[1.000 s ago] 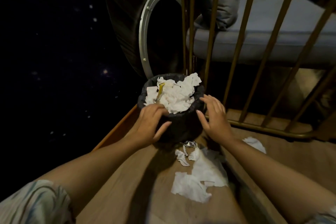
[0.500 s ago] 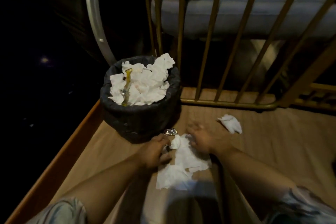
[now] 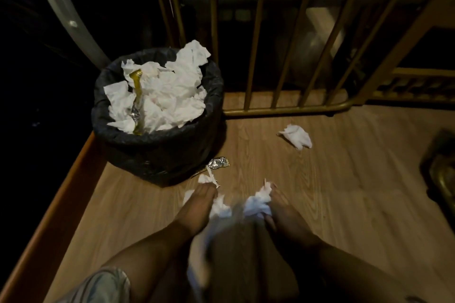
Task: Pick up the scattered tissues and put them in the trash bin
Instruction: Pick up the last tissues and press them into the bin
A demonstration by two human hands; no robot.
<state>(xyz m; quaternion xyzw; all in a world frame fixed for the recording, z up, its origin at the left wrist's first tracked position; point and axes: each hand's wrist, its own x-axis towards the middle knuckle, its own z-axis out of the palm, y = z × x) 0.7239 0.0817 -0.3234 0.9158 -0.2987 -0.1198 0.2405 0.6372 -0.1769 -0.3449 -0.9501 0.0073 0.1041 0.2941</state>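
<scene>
Left hand point(image 3: 200, 206): lower centre of the frame, fingers closed over a bunch of crumpled white tissue point(image 3: 219, 206) on the floor; motion blur hides the individual fingers.
Right hand point(image 3: 283, 214): just right of the left hand, fingers clenched on a second wad of tissue point(image 3: 258, 200).
Trash bin point(image 3: 157, 152): left of centre, upright on the wooden floor point(image 3: 344, 204), lined with a black bag, heaped with white tissues up to and above its rim.
Yellow wrapper point(image 3: 137, 96): lying among the tissues on the left side of the bin's contents.
Loose tissue point(image 3: 296, 136): right of centre, on the floor, well apart from both hands and from the bin.
Foil scrap point(image 3: 218, 162): on the floor just beside the bin's lower right edge, between the bin and the hands.
Small tissue piece point(image 3: 208, 177): just below the foil scrap, near the left hand's fingertips.
Railing point(image 3: 256, 56): gold-coloured bars across the top of the frame, behind the bin.
</scene>
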